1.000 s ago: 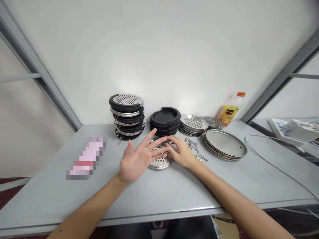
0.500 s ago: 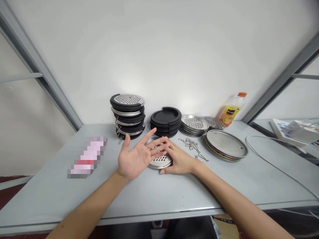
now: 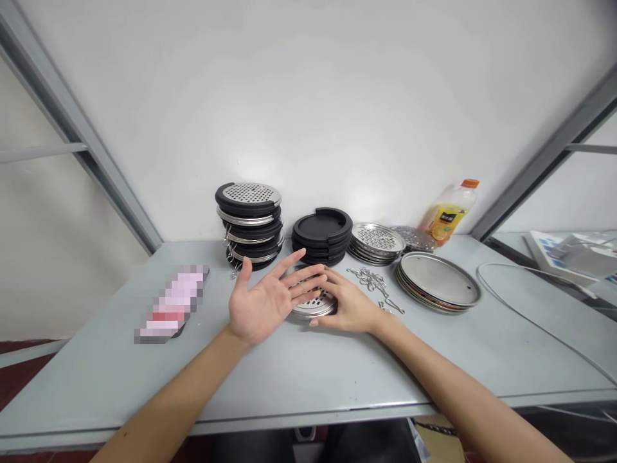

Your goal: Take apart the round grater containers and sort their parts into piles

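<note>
Palm up and fingers spread, my left hand (image 3: 263, 307) is open and holds nothing. Its fingers hang in front of a round metal disc with punched holes (image 3: 313, 310), hiding part of it. My right hand (image 3: 349, 302) grips that perforated disc at its right side, thumb at the near edge and fingers over the far part. Behind my hands stands a stack of black round holders (image 3: 322, 235) with raised rims. A small pile of metal clips (image 3: 371, 281) lies to the right of my right hand.
At the back left rises a stack of black holders fitted with metal discs (image 3: 248, 225). Perforated discs (image 3: 378, 239), plain metal discs (image 3: 439, 280) and an orange drink bottle (image 3: 448, 215) stand to the right. A blurred-out phone-like object (image 3: 176, 302) lies left; a white cable (image 3: 544, 328) crosses the right.
The perforated disc and my right hand's thumb sit slightly higher, and more of the disc's near rim shows. My left hand has kept its open, palm-up pose.
</note>
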`<state>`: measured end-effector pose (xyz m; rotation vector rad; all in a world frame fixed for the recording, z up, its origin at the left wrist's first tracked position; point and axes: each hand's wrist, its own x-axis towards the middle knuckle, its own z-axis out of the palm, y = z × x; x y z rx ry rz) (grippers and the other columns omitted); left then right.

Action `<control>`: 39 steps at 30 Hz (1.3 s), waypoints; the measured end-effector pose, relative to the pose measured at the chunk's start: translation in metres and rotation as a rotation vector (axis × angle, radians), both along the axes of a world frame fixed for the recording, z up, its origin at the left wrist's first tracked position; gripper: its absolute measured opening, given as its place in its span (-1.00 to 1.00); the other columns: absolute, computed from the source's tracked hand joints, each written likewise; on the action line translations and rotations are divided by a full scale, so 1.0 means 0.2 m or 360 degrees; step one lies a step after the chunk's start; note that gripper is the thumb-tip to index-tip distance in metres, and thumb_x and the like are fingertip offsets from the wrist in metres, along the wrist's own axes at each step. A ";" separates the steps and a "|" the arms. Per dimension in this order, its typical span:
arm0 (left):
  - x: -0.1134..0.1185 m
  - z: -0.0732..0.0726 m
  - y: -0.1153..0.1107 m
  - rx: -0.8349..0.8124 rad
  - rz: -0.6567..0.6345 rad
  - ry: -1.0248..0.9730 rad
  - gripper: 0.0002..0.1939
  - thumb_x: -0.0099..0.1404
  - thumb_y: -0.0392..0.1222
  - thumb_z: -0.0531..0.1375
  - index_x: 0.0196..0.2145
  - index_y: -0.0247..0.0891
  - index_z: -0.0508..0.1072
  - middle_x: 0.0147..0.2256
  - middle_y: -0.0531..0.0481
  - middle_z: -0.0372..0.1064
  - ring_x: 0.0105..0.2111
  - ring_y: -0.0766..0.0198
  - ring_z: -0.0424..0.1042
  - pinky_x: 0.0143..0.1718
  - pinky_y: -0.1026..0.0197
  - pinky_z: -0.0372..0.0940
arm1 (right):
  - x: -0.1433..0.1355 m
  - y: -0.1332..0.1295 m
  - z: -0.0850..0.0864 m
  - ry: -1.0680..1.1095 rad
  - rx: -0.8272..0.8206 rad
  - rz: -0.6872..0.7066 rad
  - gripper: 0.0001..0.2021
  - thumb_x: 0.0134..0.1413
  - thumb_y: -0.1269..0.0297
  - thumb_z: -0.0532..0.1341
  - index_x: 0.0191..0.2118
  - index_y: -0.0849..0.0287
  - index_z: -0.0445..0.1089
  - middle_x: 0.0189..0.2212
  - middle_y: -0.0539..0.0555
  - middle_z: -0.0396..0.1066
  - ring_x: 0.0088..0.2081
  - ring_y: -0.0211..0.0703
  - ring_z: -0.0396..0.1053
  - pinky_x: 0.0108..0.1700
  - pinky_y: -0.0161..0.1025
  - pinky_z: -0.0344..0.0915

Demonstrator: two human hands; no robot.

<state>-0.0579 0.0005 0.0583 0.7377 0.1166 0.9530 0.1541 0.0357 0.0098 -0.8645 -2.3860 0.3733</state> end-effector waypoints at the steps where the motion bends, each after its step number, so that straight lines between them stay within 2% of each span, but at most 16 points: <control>1: 0.00 0.00 0.00 -0.0002 0.0010 0.0002 -0.07 0.26 0.41 -0.24 0.31 -0.40 -0.06 0.17 -0.41 0.20 0.25 -0.20 0.08 0.25 -0.19 -0.21 | 0.00 0.00 0.00 0.0015 0.0002 -0.0011 -0.25 -0.15 -0.12 0.35 0.15 0.14 0.28 0.19 0.28 0.19 0.19 0.18 0.19 0.19 0.14 0.17; 6: -0.01 0.01 0.01 0.0004 0.0060 -0.0005 -0.07 0.26 0.41 -0.26 0.31 -0.40 -0.04 0.16 -0.42 0.22 0.25 -0.18 0.09 0.26 -0.20 -0.19 | 0.01 0.01 -0.01 0.0053 0.0002 -0.0075 -0.24 -0.07 -0.14 0.29 0.20 0.17 0.23 0.23 0.29 0.14 0.21 0.18 0.17 0.18 0.08 0.21; 15: -0.01 0.01 0.02 0.0027 0.0103 0.0038 -0.10 0.25 0.41 -0.19 0.25 -0.40 0.09 0.14 -0.37 0.27 0.27 -0.13 0.05 0.27 -0.17 -0.18 | 0.01 0.01 -0.02 0.0052 0.0028 -0.0068 -0.25 -0.06 -0.14 0.29 0.20 0.16 0.24 0.19 0.27 0.21 0.17 0.15 0.24 0.15 0.05 0.25; 23: -0.02 0.02 0.02 -0.0023 0.0160 0.0015 -0.10 0.25 0.40 -0.17 0.26 -0.41 0.07 0.13 -0.40 0.26 0.24 -0.17 0.10 0.26 -0.20 -0.17 | 0.02 0.00 -0.02 0.0006 0.0003 -0.0171 -0.28 -0.05 -0.16 0.27 0.16 0.21 0.29 0.19 0.30 0.21 0.17 0.17 0.23 0.16 0.06 0.24; 29: -0.02 0.03 0.02 -0.0040 0.0209 0.0007 -0.09 0.25 0.40 -0.15 0.26 -0.42 0.06 0.12 -0.41 0.28 0.22 -0.18 0.15 0.25 -0.20 -0.14 | 0.02 0.00 -0.01 0.0021 -0.0025 -0.0215 -0.33 -0.02 -0.14 0.25 0.15 0.15 0.30 0.16 0.24 0.24 0.12 0.12 0.29 0.13 0.03 0.27; 33: -0.02 0.03 0.02 -0.0028 0.0229 0.0047 -0.11 0.25 0.40 -0.15 0.24 -0.40 0.13 0.12 -0.39 0.28 0.21 -0.19 0.16 0.25 -0.21 -0.12 | 0.03 0.01 -0.01 0.0049 -0.0024 -0.0251 -0.39 0.02 -0.11 0.23 0.14 0.12 0.31 0.17 0.22 0.24 0.12 0.11 0.29 0.13 0.03 0.26; 36: -0.03 0.02 0.03 0.0069 0.0363 0.0162 -0.16 0.25 0.39 -0.12 0.16 -0.39 0.26 0.07 -0.36 0.34 0.19 -0.20 0.19 0.23 -0.22 -0.06 | 0.03 0.01 -0.01 0.0047 -0.0029 -0.0278 -0.42 0.05 -0.11 0.21 0.12 0.12 0.33 0.17 0.21 0.24 0.11 0.11 0.30 0.13 0.03 0.26; 39: -0.04 -0.01 0.03 0.0410 0.0772 0.0577 -0.36 0.22 0.24 0.10 0.03 -0.34 0.43 -0.03 -0.28 0.43 0.15 -0.20 0.23 0.23 -0.20 -0.05 | 0.04 0.00 -0.01 0.0049 -0.0036 -0.0293 -0.43 0.06 -0.10 0.21 0.11 0.13 0.35 0.14 0.21 0.29 0.10 0.10 0.31 0.13 0.03 0.26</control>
